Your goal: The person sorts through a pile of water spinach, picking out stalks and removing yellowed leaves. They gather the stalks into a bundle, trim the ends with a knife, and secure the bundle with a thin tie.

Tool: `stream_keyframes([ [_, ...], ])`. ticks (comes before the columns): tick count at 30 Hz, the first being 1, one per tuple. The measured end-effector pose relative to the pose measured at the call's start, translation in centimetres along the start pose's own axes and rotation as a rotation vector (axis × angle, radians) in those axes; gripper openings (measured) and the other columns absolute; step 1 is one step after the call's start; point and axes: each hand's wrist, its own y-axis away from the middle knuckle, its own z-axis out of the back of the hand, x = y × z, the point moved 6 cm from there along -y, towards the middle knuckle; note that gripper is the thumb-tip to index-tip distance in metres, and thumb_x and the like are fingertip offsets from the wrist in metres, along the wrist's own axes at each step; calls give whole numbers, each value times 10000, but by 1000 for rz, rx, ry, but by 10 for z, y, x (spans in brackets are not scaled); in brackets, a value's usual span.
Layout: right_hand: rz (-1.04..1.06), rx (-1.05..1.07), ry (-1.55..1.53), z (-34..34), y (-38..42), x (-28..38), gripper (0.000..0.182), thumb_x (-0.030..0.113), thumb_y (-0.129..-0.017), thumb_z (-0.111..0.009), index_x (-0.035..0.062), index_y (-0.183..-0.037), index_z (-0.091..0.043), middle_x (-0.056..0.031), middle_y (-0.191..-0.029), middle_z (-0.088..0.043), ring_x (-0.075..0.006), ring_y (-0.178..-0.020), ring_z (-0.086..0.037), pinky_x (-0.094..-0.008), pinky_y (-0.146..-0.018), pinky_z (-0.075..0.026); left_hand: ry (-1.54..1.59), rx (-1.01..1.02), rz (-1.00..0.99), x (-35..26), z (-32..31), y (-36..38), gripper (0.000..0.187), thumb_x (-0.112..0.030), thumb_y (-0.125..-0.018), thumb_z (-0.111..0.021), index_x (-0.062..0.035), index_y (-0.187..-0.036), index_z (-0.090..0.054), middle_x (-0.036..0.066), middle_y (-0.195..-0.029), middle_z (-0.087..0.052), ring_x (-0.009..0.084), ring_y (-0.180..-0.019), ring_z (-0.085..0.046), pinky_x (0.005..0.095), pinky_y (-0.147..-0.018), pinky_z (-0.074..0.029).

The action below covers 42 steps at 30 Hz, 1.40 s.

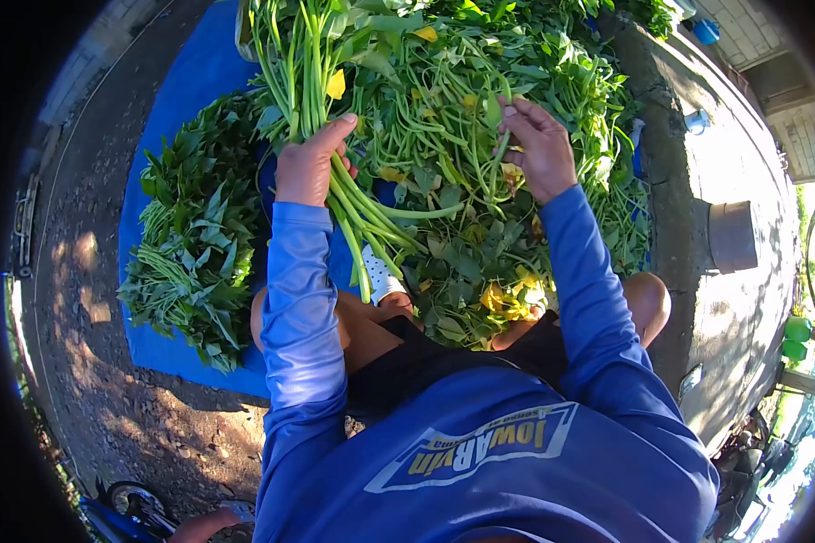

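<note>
My left hand is wrapped round a bunch of long green stems, whose cut ends fan out below the fist toward my knees. To the right, my right hand pinches a single green stem between thumb and fingers, over the big heap of leafy greens. Yellow leaves and darker leaves lie in a pile between my feet. At the left sits a stack of bundled greens, their leaves and stem ends showing.
A blue sheet lies under the greens on brown soil. Along the right runs a concrete ledge with a rusty metal pot and a light blue cup. Part of a motorcycle shows at the lower left.
</note>
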Motion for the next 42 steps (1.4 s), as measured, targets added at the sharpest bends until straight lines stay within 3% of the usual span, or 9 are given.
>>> stream_keyframes([
  [7,-59,126,-347,69,31,49,341,216,-1069,-650,110,-1393,-656,33,-894,-612,-78,-738,-556,-268,-584,-459,21,157,45,31,-43,-8,354,-274,-809,-898,26,-942,-763,58,-661,-595,209,-504,-618,385,-475,-536],
  [13,217,50,-325,59,40,82,335,211,-1085,-626,91,-1396,-663,18,-930,-637,-93,-742,-578,-273,-608,-488,-30,235,156,97,-80,-8,330,-309,-818,-905,-48,-802,-704,64,-630,-598,217,-493,-617,383,-483,-548],
  [16,301,74,-303,35,35,106,333,221,-1080,-639,68,-1374,-676,10,-914,-649,-97,-749,-587,-269,-624,-495,-34,262,194,134,-97,-10,367,-295,-793,-926,17,-839,-737,77,-646,-610,228,-494,-620,392,-470,-542],
  [23,-238,92,-137,-22,57,-47,280,165,-1028,-696,18,-1267,-690,-7,-912,-695,-94,-740,-630,-260,-619,-508,156,299,341,183,-123,13,442,-457,-873,-860,-50,-884,-689,46,-702,-625,183,-543,-622,367,-504,-554],
  [28,-269,-79,-102,-7,78,-106,183,173,-985,-755,25,-1068,-686,-26,-852,-698,-99,-680,-623,-262,-558,-488,287,365,449,222,-126,18,467,-559,-986,-704,-119,-852,-623,29,-697,-609,169,-549,-616,328,-509,-535],
  [34,-306,-152,44,-1,77,-123,150,162,-945,-760,21,-931,-710,-27,-772,-685,-103,-622,-592,-262,-558,-470,326,333,422,231,-128,19,493,-496,-875,-858,-50,-980,-675,61,-724,-655,192,-563,-646,354,-501,-555],
  [37,-358,-140,100,1,82,-132,162,163,-942,-740,1,-941,-725,-36,-792,-698,-102,-638,-609,-249,-586,-489,201,375,495,211,-130,35,421,-400,-846,-898,-28,-916,-714,68,-702,-659,199,-546,-643,358,-494,-551],
  [40,-307,12,180,1,82,-141,196,172,-905,-754,-20,-950,-753,-71,-739,-708,-174,-607,-645,-329,-602,-531,123,224,288,240,-121,10,345,-360,-885,-849,-42,-854,-721,88,-727,-691,194,-564,-653,349,-523,-536],
  [42,-97,72,585,7,74,-110,227,157,-904,-730,-3,-1061,-764,-100,-834,-743,-196,-676,-685,-353,-667,-563,40,249,272,212,-116,22,327,-305,-876,-849,-1,-886,-730,115,-754,-713,200,-563,-663,353,-525,-538],
])
